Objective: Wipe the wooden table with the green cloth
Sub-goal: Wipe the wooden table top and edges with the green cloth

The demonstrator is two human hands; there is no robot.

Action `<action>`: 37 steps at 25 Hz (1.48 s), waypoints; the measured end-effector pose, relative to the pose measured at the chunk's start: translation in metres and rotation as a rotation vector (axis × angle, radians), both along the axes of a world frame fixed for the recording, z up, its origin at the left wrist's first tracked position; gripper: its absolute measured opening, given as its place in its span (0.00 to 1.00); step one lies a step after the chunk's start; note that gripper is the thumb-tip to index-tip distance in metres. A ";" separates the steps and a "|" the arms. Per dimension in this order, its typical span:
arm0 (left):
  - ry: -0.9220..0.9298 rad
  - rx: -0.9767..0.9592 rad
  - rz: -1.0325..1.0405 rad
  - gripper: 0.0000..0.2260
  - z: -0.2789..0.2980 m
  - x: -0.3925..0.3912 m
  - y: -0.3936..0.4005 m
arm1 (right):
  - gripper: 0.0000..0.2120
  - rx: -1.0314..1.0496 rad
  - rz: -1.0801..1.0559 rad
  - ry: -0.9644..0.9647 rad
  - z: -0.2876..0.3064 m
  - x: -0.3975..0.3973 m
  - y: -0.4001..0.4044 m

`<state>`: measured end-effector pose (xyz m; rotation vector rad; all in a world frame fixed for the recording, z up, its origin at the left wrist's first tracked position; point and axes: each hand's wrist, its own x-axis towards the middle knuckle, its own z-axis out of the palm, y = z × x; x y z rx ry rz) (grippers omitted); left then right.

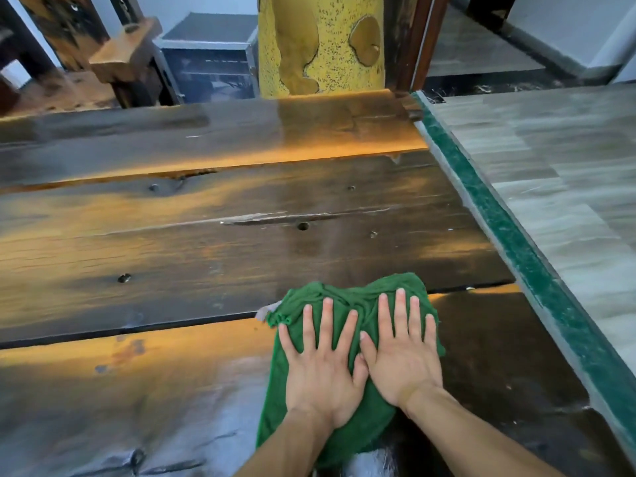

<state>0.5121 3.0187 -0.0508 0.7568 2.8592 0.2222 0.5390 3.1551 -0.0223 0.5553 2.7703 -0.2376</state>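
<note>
We have both hands flat on the green cloth [347,342], the left hand [321,368] and the right hand [402,356] side by side with thumbs touching, fingers spread and pressing down rather than gripping anything. The cloth lies bunched under our palms on the near plank of the wooden table [172,235], its far edge reaching over the gap between planks just ahead of our fingertips. That gap is the first risk: if we push forward, the frayed corner to the left of our left hand could catch in the seam or in the crack and the holes farther ahead, and the cloth would bunch up instead of sliding. Because we only press with open palms, the cloth could also slip out from under us and leave streaks. To the right of our right hand the table ends at a green-edged border [509,235], so a wide sweep could carry the cloth off the wood.
</note>
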 end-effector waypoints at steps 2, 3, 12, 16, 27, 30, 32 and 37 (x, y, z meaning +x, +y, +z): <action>0.020 -0.016 0.025 0.28 -0.005 -0.037 0.022 | 0.39 0.006 0.020 0.049 -0.002 -0.040 0.023; 0.027 -0.023 0.044 0.27 -0.006 -0.055 0.034 | 0.38 0.015 0.031 0.057 -0.002 -0.060 0.035; -0.011 -0.131 0.145 0.29 0.009 -0.227 0.110 | 0.33 -0.012 0.073 0.135 -0.014 -0.228 0.118; 0.019 -0.134 0.165 0.30 0.007 -0.294 0.134 | 0.32 0.004 0.092 0.183 -0.018 -0.297 0.145; 0.037 -0.091 0.256 0.29 0.001 -0.465 0.188 | 0.32 0.003 0.128 0.277 -0.027 -0.476 0.198; 0.031 -0.090 0.271 0.29 0.001 -0.505 0.198 | 0.33 0.003 0.126 0.277 -0.027 -0.518 0.208; 0.032 -0.086 0.274 0.29 0.003 -0.534 0.204 | 0.33 -0.001 0.130 0.280 -0.026 -0.547 0.214; 0.061 -0.096 0.248 0.30 0.006 -0.615 0.211 | 0.34 0.007 0.129 0.294 -0.027 -0.627 0.229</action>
